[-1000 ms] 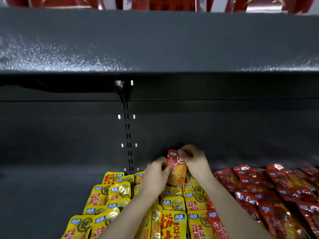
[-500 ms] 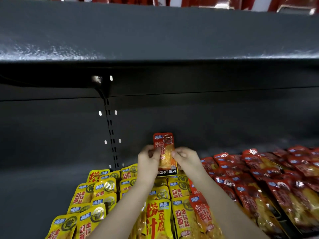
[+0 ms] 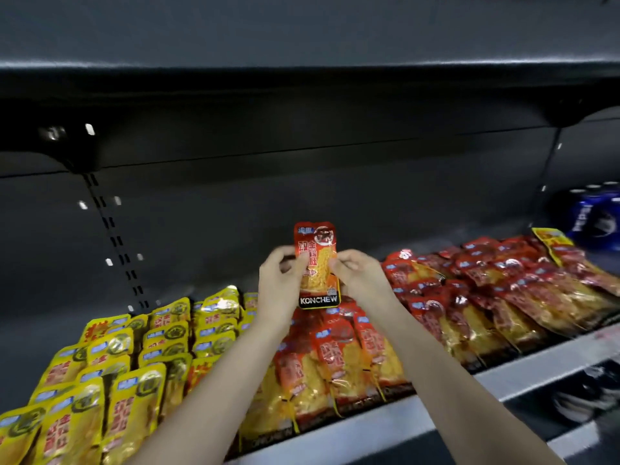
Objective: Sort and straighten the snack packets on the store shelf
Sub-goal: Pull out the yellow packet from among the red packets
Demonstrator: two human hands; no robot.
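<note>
Head view, looking down along a dark store shelf [image 3: 385, 427], and a good deal of it is hard to read: the right end is smeared with blur, so the red packets [image 3: 503, 290] lying there in overlapping rows show only colour and glints, not print. A lone yellow packet [image 3: 550, 239] sits at the far back of that red stretch, and past it a blue pack [image 3: 593, 219] is too soft to identify. The yellow packets [image 3: 110, 380] on the left run off the bottom and left edges, and both forearms cover part of the middle rows, where more red packets lie under them. The upper shelf [image 3: 302, 35] fills the top as a plain grey band, its load cut off. Whatever sits below the shelf at lower right is a dark blur. Both arms reach up from the bottom edge and meet at the centre. The left hand [image 3: 280, 286] pinches the left edge of a single red packet [image 3: 315, 263] between thumb and curled fingers; the right hand [image 3: 360, 280] pinches the right edge the same way. The fingertips behind the packet are hidden. That packet is held upright, face toward us, raised clear of the rows and in front of the dark back panel, with KONCHEW readable on its black bottom band.
</note>
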